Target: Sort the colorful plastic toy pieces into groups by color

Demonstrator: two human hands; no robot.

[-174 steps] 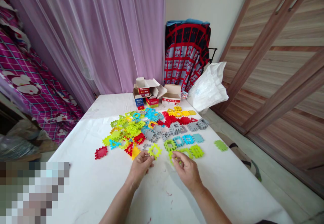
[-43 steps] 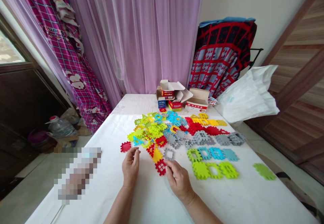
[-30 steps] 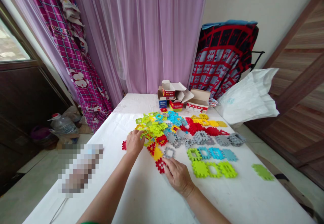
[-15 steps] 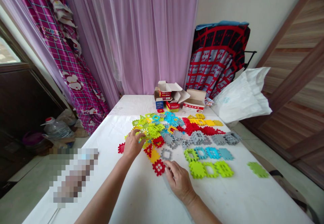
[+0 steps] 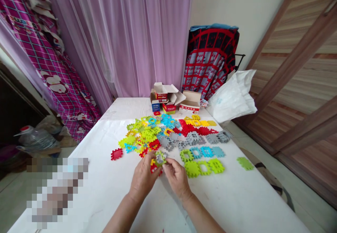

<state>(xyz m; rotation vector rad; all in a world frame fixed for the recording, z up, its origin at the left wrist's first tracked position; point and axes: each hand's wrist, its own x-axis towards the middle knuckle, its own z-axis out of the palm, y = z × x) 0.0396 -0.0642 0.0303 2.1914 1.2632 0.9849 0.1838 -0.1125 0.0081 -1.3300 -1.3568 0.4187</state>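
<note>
A light-green interlocking plastic tile (image 5: 159,153) with an opening in its middle is held just above the white table. My left hand (image 5: 142,177) grips its left side between thumb and fingers. The fingertips of my right hand (image 5: 177,179) pinch the tile's right edge. Beneath and behind the left fingers, a red window tile (image 5: 153,169) is partly hidden. Beyond both hands spreads a mixed heap of tiles (image 5: 149,133), mostly green, with blue, red, yellow and grey ones among them.
Right of my hands lie rows of green tiles (image 5: 193,168), blue tiles (image 5: 207,151), grey tiles (image 5: 194,138), red tiles (image 5: 202,130) and yellow tiles (image 5: 204,123). Single tiles sit apart: one red (image 5: 116,154), one green (image 5: 245,163). Opened cartons (image 5: 189,105) and a white bag (image 5: 231,96) stand behind.
My left hand has come back from the heap toward my right hand, bringing the green tile. Both hands now meet on it. The camera view has turned slightly to the right.
</note>
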